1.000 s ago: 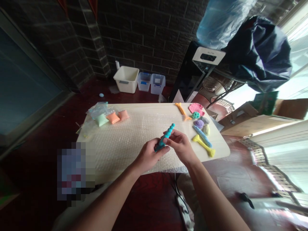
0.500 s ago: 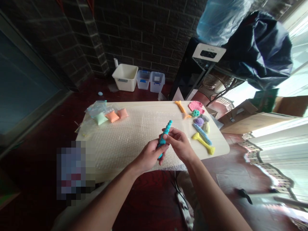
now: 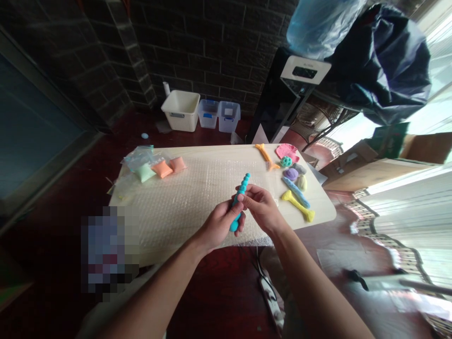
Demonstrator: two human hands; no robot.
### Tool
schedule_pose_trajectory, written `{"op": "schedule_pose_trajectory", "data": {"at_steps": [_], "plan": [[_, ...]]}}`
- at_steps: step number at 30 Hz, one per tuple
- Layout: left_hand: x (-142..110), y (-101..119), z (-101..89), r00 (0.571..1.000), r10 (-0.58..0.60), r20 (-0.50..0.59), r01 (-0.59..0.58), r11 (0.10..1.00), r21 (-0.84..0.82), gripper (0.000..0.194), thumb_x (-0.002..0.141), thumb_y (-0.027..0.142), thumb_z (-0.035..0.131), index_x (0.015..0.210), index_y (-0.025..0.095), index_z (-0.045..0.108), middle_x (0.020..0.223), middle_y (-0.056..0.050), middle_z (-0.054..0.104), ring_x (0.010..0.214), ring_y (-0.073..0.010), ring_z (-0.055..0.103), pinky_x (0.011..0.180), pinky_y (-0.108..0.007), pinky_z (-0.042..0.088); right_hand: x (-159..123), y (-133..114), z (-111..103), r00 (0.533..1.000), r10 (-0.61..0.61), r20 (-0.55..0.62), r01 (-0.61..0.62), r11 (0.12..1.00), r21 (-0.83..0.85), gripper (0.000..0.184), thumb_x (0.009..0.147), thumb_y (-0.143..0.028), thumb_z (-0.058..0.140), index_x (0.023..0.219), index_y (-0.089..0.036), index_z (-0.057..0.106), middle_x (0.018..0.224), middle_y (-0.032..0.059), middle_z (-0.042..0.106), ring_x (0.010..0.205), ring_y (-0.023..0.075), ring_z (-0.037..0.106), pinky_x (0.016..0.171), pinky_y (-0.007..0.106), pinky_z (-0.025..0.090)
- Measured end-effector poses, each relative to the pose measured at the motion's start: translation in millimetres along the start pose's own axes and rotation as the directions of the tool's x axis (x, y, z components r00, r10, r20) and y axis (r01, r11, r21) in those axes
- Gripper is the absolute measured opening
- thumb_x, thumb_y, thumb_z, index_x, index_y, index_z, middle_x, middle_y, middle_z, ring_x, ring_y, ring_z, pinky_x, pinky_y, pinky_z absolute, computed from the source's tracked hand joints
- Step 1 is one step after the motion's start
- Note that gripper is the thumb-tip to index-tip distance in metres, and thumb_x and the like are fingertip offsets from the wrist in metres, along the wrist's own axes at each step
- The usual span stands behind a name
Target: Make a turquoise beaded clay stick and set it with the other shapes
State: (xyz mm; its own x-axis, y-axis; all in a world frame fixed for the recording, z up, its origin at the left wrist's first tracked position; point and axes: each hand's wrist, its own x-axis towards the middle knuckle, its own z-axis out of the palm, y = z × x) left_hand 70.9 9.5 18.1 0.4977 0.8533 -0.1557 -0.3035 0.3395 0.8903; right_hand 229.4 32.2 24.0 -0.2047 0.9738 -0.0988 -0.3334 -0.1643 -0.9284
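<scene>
A turquoise clay piece (image 3: 244, 184), made of beads that widen from a thin tip to a thick rounded end, is held tilted above the table. My left hand (image 3: 223, 220) wraps round its lower part, and the fat end shows below the thumb. With thumb and fingers my right hand (image 3: 259, 205) pinches the middle of the piece from the right side. Part of the clay is hidden behind the fingers. Beneath both hands, bubble wrap (image 3: 183, 197) covers much of the pale table (image 3: 323, 214).
To the right lie a yellow bone-shaped clay piece (image 3: 298, 206), a blue strip (image 3: 295, 192), a purple lump (image 3: 291, 174), a teal ball (image 3: 286, 161), a pink piece (image 3: 286, 151) and an orange bone shape (image 3: 264, 154). Bagged clay (image 3: 162, 169) sits at the left. Bins (image 3: 181, 110) stand behind.
The turquoise piece has shifted slightly within my hands, and more of its thick lower end shows. The whole view has moved a little. Both hands keep their hold.
</scene>
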Motion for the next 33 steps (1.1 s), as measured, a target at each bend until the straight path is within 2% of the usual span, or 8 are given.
{"op": "schedule_pose_trajectory", "data": {"at_steps": [8,13,16,18,21,24,29,33], "plan": [[0.0,0.2,-3.3,1.0,-0.022,0.007,0.022,1.0,-0.019,0.047,0.094,0.064,0.066,0.096,0.017,0.062,0.073,0.0,0.06,0.061,-0.0119,0.056,0.053,-0.025,0.044,-1.5,1.8,1.1,1.0,0.002,0.009,-0.002,1.0,0.017,0.03,0.077,-0.035,0.093,0.096,-0.02,0.076,0.081,0.0008,0.075,0.064,0.0123,0.06,0.056,0.025,0.048],[2.3,-3.1,-6.2,0.991,-0.121,0.057,0.127,0.984,-0.128,0.045,0.091,0.054,0.074,0.105,0.013,0.065,0.093,-0.006,0.068,0.072,-0.0149,0.064,0.064,-0.031,0.055,-1.7,-1.2,-5.3,0.999,-0.024,-0.037,0.025,0.999,0.036,0.028,0.079,-0.035,0.092,0.097,-0.021,0.076,0.085,0.0017,0.075,0.065,0.0131,0.059,0.049,0.024,0.043],[3.0,-3.7,-6.5,0.991,-0.123,0.052,0.129,0.983,-0.133,0.041,0.088,0.048,0.079,0.103,0.011,0.066,0.095,-0.007,0.067,0.073,-0.0151,0.066,0.068,-0.033,0.057,-1.5,-3.8,-8.7,0.995,-0.043,-0.087,0.045,0.998,0.032,0.03,0.079,-0.036,0.092,0.1,-0.021,0.076,0.091,0.0029,0.077,0.076,0.0152,0.066,0.066,0.028,0.054],[3.0,-2.6,-6.1,0.995,-0.095,0.035,0.099,0.987,-0.13,0.041,0.089,0.048,0.079,0.104,0.011,0.067,0.091,-0.006,0.067,0.07,-0.0144,0.064,0.067,-0.032,0.055,-1.7,-4.0,-9.3,0.997,-0.033,-0.072,0.035,0.999,0.021,0.03,0.081,-0.038,0.09,0.102,-0.021,0.076,0.096,0.0045,0.078,0.08,0.0161,0.069,0.073,0.03,0.056],[2.4,-0.1,-5.8,0.998,-0.06,0.009,0.061,0.992,-0.113,0.041,0.09,0.049,0.078,0.102,0.012,0.067,0.089,-0.005,0.066,0.069,-0.0132,0.062,0.065,-0.03,0.053,-2.3,-2.1,-9.2,1.0,0.007,0.009,-0.008,1.0,0.017,0.032,0.081,-0.038,0.09,0.104,-0.02,0.076,0.097,0.0059,0.079,0.07,0.0148,0.066,0.061,0.029,0.054],[1.5,2.0,-6.2,0.997,-0.07,0.012,0.071,0.989,-0.128,0.041,0.088,0.05,0.08,0.1,0.012,0.067,0.093,-0.006,0.067,0.073,-0.014,0.063,0.068,-0.031,0.054,-2.0,-0.8,-11.1,1.0,0.021,0.019,-0.022,0.999,0.031,0.036,0.076,-0.033,0.093,0.104,-0.019,0.076,0.09,0.0048,0.079,0.064,0.014,0.065,0.051,0.025,0.049],[0.9,3.0,-6.5,0.995,-0.101,-0.014,0.098,0.981,-0.167,0.044,0.084,0.051,0.084,0.098,0.012,0.068,0.097,-0.009,0.07,0.078,-0.0169,0.068,0.077,-0.036,0.058,-0.4,-3.0,-15.9,0.999,-0.025,-0.037,0.026,0.999,0.029,0.035,0.076,-0.027,0.094,0.106,-0.02,0.077,0.089,0.0025,0.078,0.074,0.0133,0.069,0.065,0.024,0.056],[1.8,3.1,-5.4,0.997,-0.069,-0.045,0.061,0.986,-0.152,0.045,0.081,0.051,0.085,0.096,0.011,0.071,0.093,-0.008,0.07,0.074,-0.0166,0.067,0.074,-0.036,0.058,-0.8,-3.0,-15.1,0.999,-0.041,0.009,0.041,0.999,0.007,0.027,0.079,-0.028,0.092,0.1,-0.019,0.078,0.085,0.0023,0.076,0.067,0.0126,0.065,0.059,0.025,0.053]]}}
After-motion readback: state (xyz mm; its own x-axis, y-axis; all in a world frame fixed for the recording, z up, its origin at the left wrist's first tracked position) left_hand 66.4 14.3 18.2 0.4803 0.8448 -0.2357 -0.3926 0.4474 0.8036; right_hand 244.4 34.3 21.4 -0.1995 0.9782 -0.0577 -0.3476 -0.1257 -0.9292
